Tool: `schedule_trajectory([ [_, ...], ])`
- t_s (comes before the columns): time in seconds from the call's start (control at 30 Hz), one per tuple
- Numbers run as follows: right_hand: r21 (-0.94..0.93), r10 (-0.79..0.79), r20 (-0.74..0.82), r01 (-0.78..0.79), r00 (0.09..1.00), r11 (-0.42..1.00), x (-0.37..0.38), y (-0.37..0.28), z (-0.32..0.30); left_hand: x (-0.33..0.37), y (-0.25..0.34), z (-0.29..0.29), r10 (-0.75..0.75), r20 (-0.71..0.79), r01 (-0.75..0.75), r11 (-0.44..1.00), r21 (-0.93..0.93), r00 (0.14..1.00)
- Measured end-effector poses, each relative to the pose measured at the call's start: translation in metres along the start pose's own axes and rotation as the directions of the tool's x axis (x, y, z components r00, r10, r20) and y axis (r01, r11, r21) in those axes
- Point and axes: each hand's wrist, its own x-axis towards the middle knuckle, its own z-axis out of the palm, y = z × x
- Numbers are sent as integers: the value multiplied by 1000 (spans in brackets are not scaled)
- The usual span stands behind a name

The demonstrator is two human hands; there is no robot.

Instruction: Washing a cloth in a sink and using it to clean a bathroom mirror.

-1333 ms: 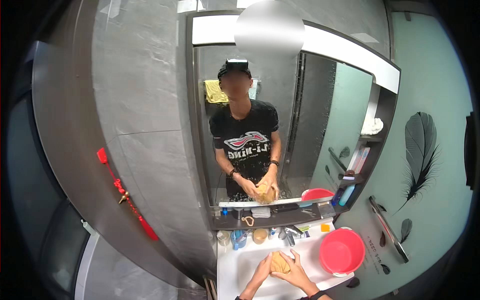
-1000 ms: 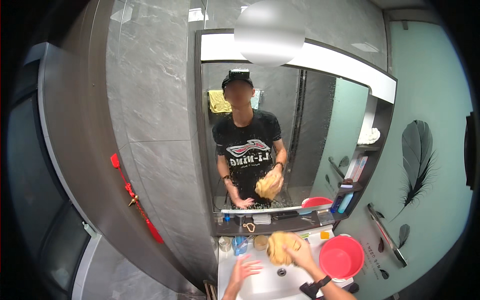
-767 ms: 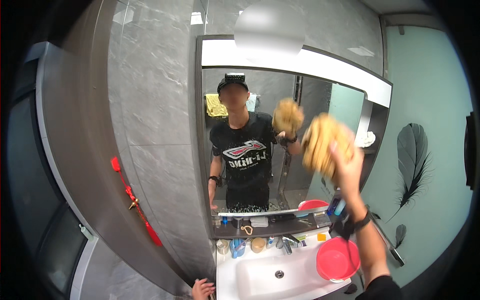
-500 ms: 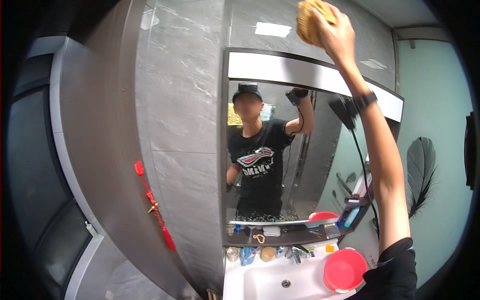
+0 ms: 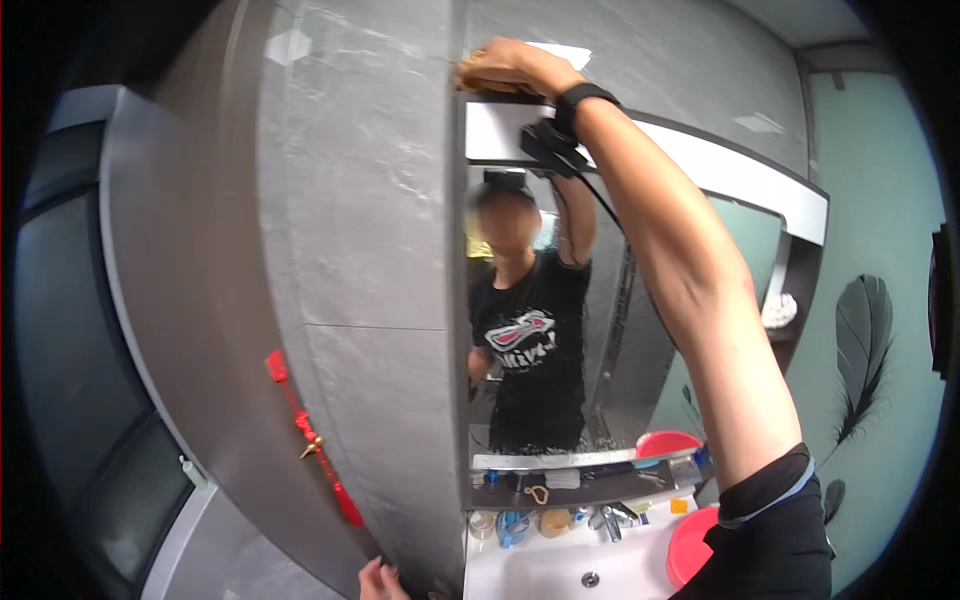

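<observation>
Pressing yellow sponge onto mirror top-left corner, I see right hand gripping it, shifted leftward | left hand low, grip unclear

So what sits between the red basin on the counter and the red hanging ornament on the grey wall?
In the head view, between the red basin and the red ornament: the white sink, small bottles, a tap, then grey wall with the left hand below.

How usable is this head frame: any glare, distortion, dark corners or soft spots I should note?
Head view: strong fisheye bending, so the mirror frame and grey wall panels curve; black vignette fills the corners; the light strip above the mirror is blown out white; the right hand near the top is sharp enough, while the left hand is cut off by the lower edge.
</observation>
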Motion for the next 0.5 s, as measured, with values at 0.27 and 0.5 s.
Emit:
schedule_trajectory([
  [0.27,-95,-20,-58,15,998,995,2,-4,6,98,181,169,890,-63,-822,443,358,452],
  [0.5,-175,33,-73,-45,997,984,54,35,22,137,195,213,895,-84,-764,421,490,439],
])
